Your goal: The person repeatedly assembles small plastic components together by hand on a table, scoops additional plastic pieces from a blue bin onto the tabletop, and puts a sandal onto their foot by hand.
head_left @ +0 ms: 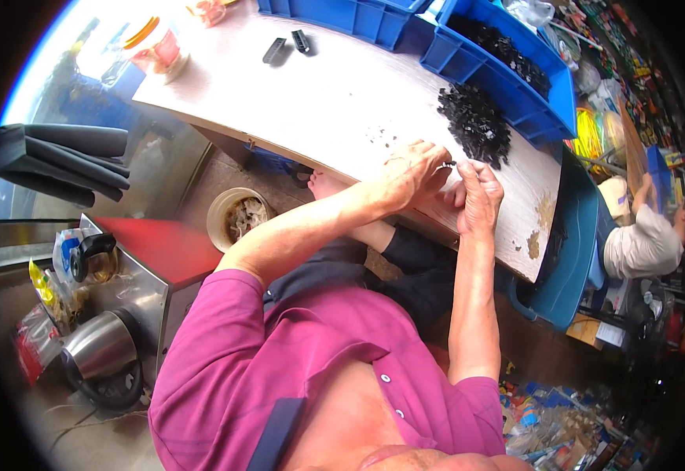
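Both hands meet over the front edge of a pale wooden table (pixel 319 86). My left hand (pixel 415 174) is closed, its fingers curled around a small black part (pixel 449 164) with a light glint on it. From the right, my right hand (pixel 480 192) pinches at the same part with thumb and forefinger. The part is too small to show its kind. Just beyond the hands lies a loose heap of small black plastic pieces (pixel 474 122). Tiny dark bits (pixel 382 135) are scattered on the tabletop left of the heap.
A blue bin (pixel 531 118) of black pieces and another blue bin (pixel 342 20) stand at the back. Two black blocks (pixel 274 51) and an orange-lidded jar (pixel 154 47) are farther left. A teal tub (pixel 570 267) is right, a bucket (pixel 215 220) below. Another person (pixel 645 247) sits far right.
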A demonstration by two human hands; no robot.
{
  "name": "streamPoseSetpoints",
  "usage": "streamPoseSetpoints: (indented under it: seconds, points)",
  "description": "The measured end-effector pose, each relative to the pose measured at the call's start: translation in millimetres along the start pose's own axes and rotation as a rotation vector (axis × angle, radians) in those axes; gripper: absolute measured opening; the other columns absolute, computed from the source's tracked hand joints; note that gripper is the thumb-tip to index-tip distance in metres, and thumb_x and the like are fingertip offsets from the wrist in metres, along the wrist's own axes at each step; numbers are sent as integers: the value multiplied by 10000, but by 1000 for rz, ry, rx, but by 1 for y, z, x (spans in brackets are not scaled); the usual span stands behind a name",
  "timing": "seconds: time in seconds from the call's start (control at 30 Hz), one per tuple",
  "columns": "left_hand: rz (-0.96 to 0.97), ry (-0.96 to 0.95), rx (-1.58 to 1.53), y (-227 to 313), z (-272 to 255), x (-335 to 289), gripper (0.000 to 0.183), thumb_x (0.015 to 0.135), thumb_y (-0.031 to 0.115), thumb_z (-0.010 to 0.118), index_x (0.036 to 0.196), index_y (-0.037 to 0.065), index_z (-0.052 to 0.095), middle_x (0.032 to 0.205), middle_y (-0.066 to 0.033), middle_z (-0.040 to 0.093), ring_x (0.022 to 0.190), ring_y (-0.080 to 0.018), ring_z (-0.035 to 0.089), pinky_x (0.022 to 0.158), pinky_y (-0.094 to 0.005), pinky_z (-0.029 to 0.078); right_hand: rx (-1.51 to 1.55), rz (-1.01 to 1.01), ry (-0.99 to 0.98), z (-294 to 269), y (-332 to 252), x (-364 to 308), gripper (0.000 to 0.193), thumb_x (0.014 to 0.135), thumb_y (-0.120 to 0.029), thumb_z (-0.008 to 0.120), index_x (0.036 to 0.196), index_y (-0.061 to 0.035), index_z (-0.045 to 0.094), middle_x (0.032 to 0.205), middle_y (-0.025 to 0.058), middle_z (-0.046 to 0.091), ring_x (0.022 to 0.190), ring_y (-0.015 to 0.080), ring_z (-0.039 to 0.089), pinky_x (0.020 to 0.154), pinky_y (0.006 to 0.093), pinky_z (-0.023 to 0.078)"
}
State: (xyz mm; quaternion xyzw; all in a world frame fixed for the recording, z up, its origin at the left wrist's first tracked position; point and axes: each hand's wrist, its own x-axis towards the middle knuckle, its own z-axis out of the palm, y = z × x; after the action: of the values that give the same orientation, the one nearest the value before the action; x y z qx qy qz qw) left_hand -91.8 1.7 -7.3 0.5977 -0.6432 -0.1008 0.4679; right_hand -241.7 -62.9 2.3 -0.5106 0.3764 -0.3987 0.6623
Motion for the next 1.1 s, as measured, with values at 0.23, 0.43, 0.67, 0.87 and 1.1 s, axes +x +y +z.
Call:
streamPoseSetpoints:
  seconds: [0.23, 0.43, 0.67, 0.87, 1.1]
  points:
    - [-173, 463, 802, -112, -107, 51, 340, 797, 178, 680, 1118, 84, 618, 1133, -145, 598, 1121, -343, 515, 924, -449, 458, 84, -8, 39, 1, 0, -4, 153, 893, -197, 658, 881, -58, 595, 453, -5, 426, 414, 130, 505, 461, 383, 559]
    - [-160, 229, 1053, -177, -137, 63, 246, 802, 125, 574, 1035, 64, 625, 1056, -146, 636, 1002, -330, 585, 852, -461, 469, 71, -36, 38, 2, 3, -1, 147, 895, -193, 655, 874, -61, 596, 457, -3, 423, 418, 128, 505, 459, 379, 555]
    - [37, 142, 657, -160, -120, 45, 367, 838, 65, 551, 1206, 60, 547, 1103, -131, 622, 1042, -330, 587, 870, -438, 476, 93, -28, 68, 7, -2, 0, 165, 901, -177, 660, 867, -44, 568, 464, 7, 437, 402, 122, 496, 421, 331, 512]
    - [-32, 241, 867, -158, -126, 44, 367, 824, 140, 627, 1187, 101, 587, 1110, -86, 637, 1062, -277, 577, 894, -450, 445, 72, -48, 45, 7, -2, -1, 170, 909, -184, 651, 858, -42, 573, 469, 8, 441, 400, 125, 497, 419, 330, 512]
    - [-212, 249, 907, -157, -128, 37, 283, 862, 309, 615, 1017, 84, 689, 1115, -99, 634, 1129, -291, 518, 904, -459, 409, 90, -60, 31, 5, 0, -2, 163, 910, -180, 649, 869, -40, 576, 480, 5, 440, 418, 121, 505, 431, 333, 527]
